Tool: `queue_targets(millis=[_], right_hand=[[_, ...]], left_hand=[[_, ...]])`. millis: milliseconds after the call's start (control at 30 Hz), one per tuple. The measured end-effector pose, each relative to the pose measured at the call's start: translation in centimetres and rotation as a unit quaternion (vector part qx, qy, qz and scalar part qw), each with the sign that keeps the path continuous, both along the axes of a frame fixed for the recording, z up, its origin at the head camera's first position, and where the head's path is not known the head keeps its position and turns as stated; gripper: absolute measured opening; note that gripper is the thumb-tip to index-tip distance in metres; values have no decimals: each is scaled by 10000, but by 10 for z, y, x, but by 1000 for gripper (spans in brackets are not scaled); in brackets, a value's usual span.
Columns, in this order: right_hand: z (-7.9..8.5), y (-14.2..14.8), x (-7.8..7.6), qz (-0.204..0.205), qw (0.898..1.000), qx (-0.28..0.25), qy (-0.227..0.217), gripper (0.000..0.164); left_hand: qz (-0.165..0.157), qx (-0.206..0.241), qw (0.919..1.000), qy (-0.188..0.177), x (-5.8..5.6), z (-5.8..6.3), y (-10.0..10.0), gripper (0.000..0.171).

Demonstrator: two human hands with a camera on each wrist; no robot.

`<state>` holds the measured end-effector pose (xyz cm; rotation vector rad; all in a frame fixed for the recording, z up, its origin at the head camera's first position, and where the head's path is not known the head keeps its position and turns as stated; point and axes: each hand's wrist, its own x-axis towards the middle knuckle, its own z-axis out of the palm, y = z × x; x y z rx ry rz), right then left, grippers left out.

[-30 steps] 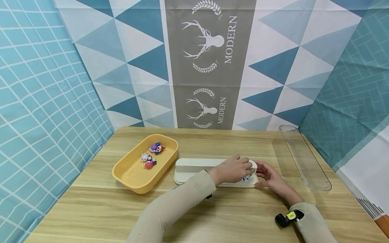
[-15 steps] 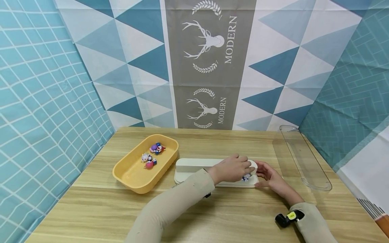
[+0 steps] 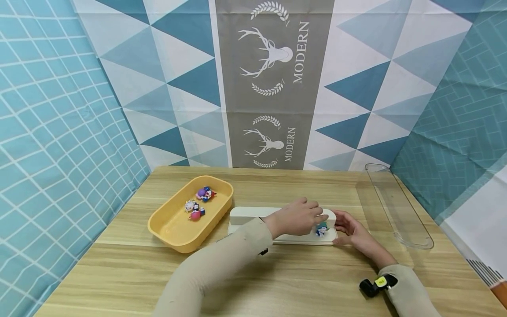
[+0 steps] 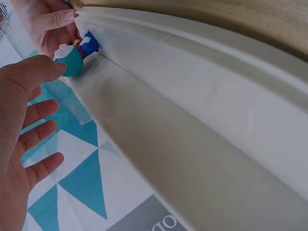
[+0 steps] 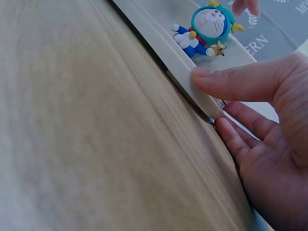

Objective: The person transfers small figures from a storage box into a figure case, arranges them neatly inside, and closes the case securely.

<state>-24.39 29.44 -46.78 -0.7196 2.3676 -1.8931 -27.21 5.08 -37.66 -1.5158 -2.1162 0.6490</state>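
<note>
A small cartoon cat figurine (image 5: 210,25) in a teal hood stands on the lower step at the right end of a white stepped display stand (image 3: 253,212). It holds a star and leans against the raised step behind. My left hand (image 3: 296,216) hovers just left of the figurine with loose fingers. In the right wrist view a fingertip of that hand shows a gap from the figurine's head. My right hand (image 3: 354,233) grips the stand's right end, thumb (image 5: 204,79) on the rim and the other fingers against the side and underneath.
A yellow tray (image 3: 168,232) with several figurines (image 3: 195,215) lies at the left. On the right rests a clear plastic cover (image 3: 396,204). Patterned cloth (image 3: 265,88) hangs behind the wooden table (image 3: 301,286).
My left hand has let go of the figurine and drawn slightly left and up, uncovering its teal hood. My right hand stays on the stand's end.
</note>
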Motion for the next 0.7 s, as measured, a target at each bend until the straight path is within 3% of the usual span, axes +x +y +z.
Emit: queue_targets(millis=[400, 700], right_hand=[[-1, -1, 0, -21, 10000, 19, 64, 84], [-3, 0, -2, -31, 9999, -6, 99, 85]], left_hand=[[190, -253, 9995, 46, -3, 15, -28, 47], [191, 272, 9994, -41, -14, 26, -57, 45]])
